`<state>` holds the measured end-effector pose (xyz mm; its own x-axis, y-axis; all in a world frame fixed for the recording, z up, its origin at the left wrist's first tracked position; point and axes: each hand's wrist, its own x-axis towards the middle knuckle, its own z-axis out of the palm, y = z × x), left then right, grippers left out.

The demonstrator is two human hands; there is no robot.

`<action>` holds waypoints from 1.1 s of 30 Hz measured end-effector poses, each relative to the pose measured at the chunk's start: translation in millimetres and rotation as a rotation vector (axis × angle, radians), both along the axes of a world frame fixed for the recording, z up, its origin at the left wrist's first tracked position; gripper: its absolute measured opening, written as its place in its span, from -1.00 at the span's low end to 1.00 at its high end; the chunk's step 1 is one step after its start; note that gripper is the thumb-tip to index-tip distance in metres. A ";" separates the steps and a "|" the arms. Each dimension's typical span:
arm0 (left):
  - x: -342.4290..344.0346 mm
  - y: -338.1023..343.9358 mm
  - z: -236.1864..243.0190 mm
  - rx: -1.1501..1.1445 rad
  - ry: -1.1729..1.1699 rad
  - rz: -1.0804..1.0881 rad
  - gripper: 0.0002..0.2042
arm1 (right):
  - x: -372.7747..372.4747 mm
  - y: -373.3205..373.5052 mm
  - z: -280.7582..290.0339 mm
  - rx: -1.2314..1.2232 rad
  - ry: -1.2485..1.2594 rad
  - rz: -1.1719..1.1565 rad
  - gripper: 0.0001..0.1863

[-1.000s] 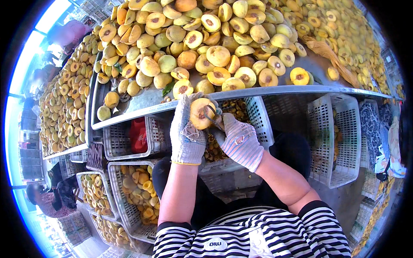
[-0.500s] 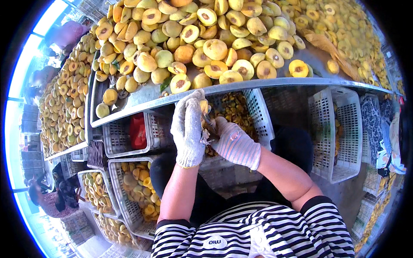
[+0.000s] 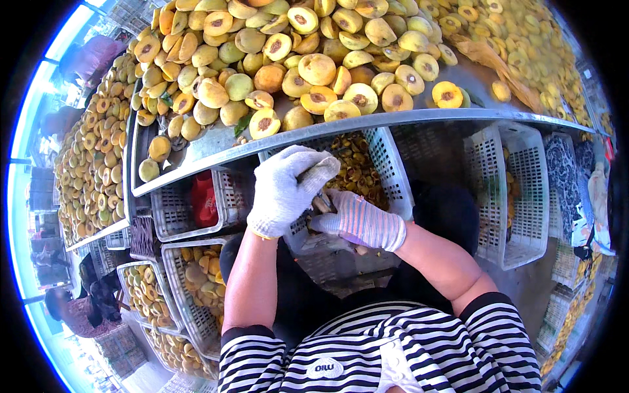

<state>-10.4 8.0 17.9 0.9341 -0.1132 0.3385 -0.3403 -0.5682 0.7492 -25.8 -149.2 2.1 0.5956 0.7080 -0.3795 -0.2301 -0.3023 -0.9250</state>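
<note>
At the far left, a heap of fruit halves (image 3: 98,154) covers a neighbouring table, and nearer, 1 crate (image 3: 175,281) of the same fruit stands beside the person's leg. The left hand (image 3: 288,187), in a pale knitted glove, is curled with its fingers bent over; whether a piece of fruit sits inside I cannot tell, since the glove hides its palm. Just right of it, a short metal tool (image 3: 321,202) is pinched between the thumb and fingers of the right hand (image 3: 365,219), which is gloved too. The 2 hands are so close that a slip of the tool, from juice on the glove or a loose pinch, could jab the left fingers. Behind them, 1 open crate (image 3: 394,171) of darker scraps (image 3: 357,157) lies below; anything let go too soon would likely drop among these. Above, more halves (image 3: 321,95) are piled on the metal table (image 3: 464,78), some close to its front edge, where a knock from a glove could send them over. At the right stands another crate (image 3: 488,190).
</note>
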 end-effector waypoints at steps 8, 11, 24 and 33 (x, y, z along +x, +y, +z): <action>-2.5 15.7 -5.3 -0.809 0.548 -0.274 -0.83 | -0.2 -6.0 11.1 0.003 0.109 0.020 -0.59; 4.5 18.7 2.6 -0.582 0.568 -0.419 -0.83 | -1.6 -10.4 0.7 -0.031 0.163 0.056 -0.59; 10.0 10.3 18.4 -0.340 0.532 -0.612 -0.85 | -12.4 -1.6 16.5 -0.004 0.113 -0.025 -0.33; -10.7 -2.7 -16.6 -1.254 0.689 -0.199 -0.68 | -4.4 -7.2 -36.5 0.014 -0.666 -0.004 -0.42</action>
